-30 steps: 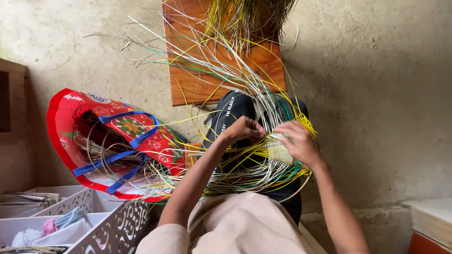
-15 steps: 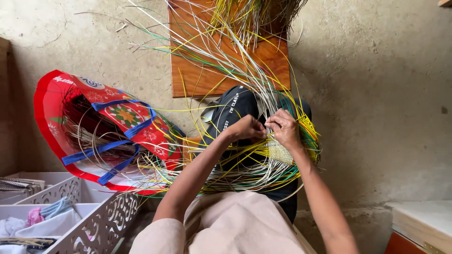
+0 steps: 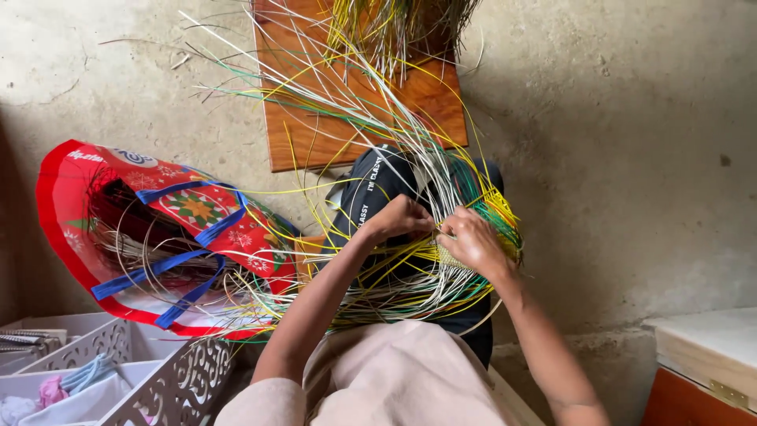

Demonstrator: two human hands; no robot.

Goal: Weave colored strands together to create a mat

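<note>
Weaving: both hands pinch strands at the woven piece (image 3: 449,256).
Left hand (image 3: 402,219): grip clamped on strands (image 3: 378,118).
Right hand (image 3: 473,243): grip clamped likewise.
Left: red bag (image 3: 142,229).

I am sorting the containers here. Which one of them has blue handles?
The red bag on the floor, left of the hands. It alone has blue strap handles; the white openwork baskets have none.

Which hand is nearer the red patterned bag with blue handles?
Left. The left hand works the coloured weaving strands on the side toward the red patterned bag; the right hand sits beyond it, farther from the bag.
</note>
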